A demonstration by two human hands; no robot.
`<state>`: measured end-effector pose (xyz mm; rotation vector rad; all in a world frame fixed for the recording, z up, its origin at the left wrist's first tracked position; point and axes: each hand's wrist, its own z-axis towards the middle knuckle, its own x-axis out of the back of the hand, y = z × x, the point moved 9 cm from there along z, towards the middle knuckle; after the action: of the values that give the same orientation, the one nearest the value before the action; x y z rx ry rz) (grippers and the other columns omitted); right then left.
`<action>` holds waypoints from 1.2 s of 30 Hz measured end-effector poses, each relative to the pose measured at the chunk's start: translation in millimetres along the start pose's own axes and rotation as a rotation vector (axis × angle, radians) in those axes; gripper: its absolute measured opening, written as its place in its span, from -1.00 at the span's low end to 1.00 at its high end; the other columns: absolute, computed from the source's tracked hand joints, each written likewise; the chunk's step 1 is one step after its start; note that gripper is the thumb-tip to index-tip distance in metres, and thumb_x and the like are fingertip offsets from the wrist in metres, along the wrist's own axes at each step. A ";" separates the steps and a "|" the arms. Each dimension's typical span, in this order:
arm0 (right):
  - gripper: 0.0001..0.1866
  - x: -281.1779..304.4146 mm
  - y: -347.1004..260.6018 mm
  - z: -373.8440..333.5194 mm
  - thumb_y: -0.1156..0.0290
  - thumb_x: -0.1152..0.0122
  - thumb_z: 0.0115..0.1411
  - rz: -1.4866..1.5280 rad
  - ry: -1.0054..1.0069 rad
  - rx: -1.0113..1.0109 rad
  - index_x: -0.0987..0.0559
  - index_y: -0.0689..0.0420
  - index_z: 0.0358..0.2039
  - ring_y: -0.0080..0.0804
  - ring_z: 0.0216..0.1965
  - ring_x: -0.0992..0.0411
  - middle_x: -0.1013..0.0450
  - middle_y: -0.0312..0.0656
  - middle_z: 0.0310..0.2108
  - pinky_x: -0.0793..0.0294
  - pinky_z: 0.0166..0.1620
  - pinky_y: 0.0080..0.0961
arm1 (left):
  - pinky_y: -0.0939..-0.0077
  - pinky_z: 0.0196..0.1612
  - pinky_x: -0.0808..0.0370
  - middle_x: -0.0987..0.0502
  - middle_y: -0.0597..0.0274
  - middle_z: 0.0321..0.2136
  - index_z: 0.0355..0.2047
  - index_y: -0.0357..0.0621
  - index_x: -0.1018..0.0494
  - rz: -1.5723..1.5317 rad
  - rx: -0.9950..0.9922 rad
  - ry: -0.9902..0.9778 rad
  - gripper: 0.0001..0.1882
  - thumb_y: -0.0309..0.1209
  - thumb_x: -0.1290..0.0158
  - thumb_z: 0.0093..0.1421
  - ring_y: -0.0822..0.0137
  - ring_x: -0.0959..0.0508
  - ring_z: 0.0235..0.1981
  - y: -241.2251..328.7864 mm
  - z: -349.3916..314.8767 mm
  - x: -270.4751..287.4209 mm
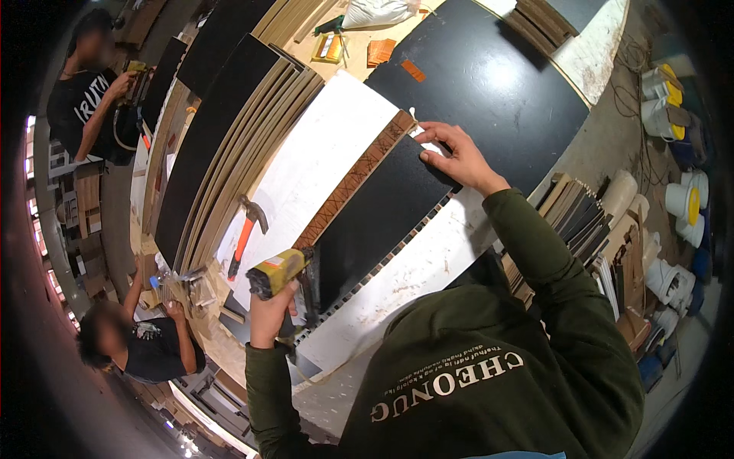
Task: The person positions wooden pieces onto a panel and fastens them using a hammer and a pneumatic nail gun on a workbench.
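Note:
My left hand (pixel 272 315) is wrapped round the handle of a yellow and black nail gun (pixel 278 271). The tool's nose is over the near end of a narrow brown strip (pixel 358 176) with dark criss-cross lines. That strip runs along the left side of a long black panel (pixel 375 218), whose right side shows a row of small notches. At the panel's far end, my right hand (pixel 463 157) grips the corner with thumb and fingers, close to the strip's tip. Beneath lies a white board (pixel 325 138).
A hammer (pixel 246 233) with an orange handle lies left of the panel, beside stacked black-faced boards (pixel 222 145). Beyond is a large black sheet (pixel 497 92). Two people (pixel 88 107) work at the left. Buckets (pixel 680 200) and leaning offcuts (pixel 569 214) stand at the right.

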<state>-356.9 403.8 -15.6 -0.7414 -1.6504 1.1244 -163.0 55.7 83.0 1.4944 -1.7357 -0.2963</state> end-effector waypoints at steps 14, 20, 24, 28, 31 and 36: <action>-0.71 -0.5 0.8 -2.0 0.26 -0.19 0.03 0.012 0.023 0.013 -0.54 -0.04 -0.18 -0.27 0.00 -0.24 -0.31 -0.24 0.09 -0.29 0.05 -0.34 | 0.60 -0.64 -0.40 -0.43 0.33 -0.62 -0.28 -0.26 -0.42 -0.053 0.094 -0.102 -0.72 -0.37 -0.17 0.04 0.53 -0.42 -0.67 7.6 4.1 3.7; -0.69 2.6 -2.2 -1.8 0.26 -0.18 0.03 -0.002 0.029 0.023 -0.54 -0.05 -0.17 -0.29 0.01 -0.24 -0.30 -0.25 0.10 -0.29 0.04 -0.35 | 0.37 -0.50 -0.47 -0.55 0.04 -0.54 -0.31 -0.21 -0.47 0.713 -0.262 0.027 -0.69 -0.32 -0.20 -0.05 0.17 -0.58 -0.56 33.9 -7.3 0.3; -0.70 1.1 -1.6 -1.4 0.28 -0.16 0.04 0.001 0.019 0.010 -0.54 -0.05 -0.16 -0.31 0.01 -0.24 -0.31 -0.25 0.09 -0.30 0.03 -0.36 | 0.36 -0.43 -0.47 -0.53 -0.04 -0.52 -0.30 -0.15 -0.49 0.942 -0.539 0.005 -0.64 -0.32 -0.23 -0.15 0.03 -0.58 -0.47 63.1 -16.1 -16.8; -0.70 -2.7 1.4 -2.3 0.26 -0.16 0.05 0.024 0.022 -0.005 -0.54 -0.05 -0.16 -0.30 0.02 -0.24 -0.30 -0.25 0.10 -0.30 0.04 -0.37 | 0.52 -0.58 -0.44 -0.52 0.22 -0.53 -0.29 -0.26 -0.46 0.172 0.113 -0.086 -0.77 -0.43 -0.14 0.03 0.37 -0.49 -0.64 20.3 -0.2 23.9; -0.70 -1.5 1.7 -1.6 0.25 -0.17 0.05 -0.002 0.023 -0.012 -0.53 -0.06 -0.16 -0.28 0.03 -0.23 -0.29 -0.25 0.11 -0.28 0.07 -0.35 | 0.60 -0.62 -0.41 -0.47 0.24 -0.49 -0.26 -0.32 -0.43 -0.188 0.116 -0.083 -0.79 -0.47 -0.08 0.10 0.50 -0.39 -0.67 21.7 -11.6 25.9; -0.70 0.2 1.7 -2.4 0.26 -0.18 0.06 -0.018 0.009 -0.010 -0.52 -0.06 -0.16 -0.27 0.07 -0.21 -0.28 -0.24 0.11 -0.25 0.11 -0.30 | 0.61 -0.60 -0.38 -0.46 0.33 -0.65 -0.30 -0.31 -0.47 0.123 0.060 -0.060 -0.77 -0.42 -0.14 0.07 0.53 -0.42 -0.69 18.1 -16.1 10.2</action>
<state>-354.7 405.4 -16.8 -0.7360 -1.6527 1.0994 -164.5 56.5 109.2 1.4264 -1.8906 -0.2282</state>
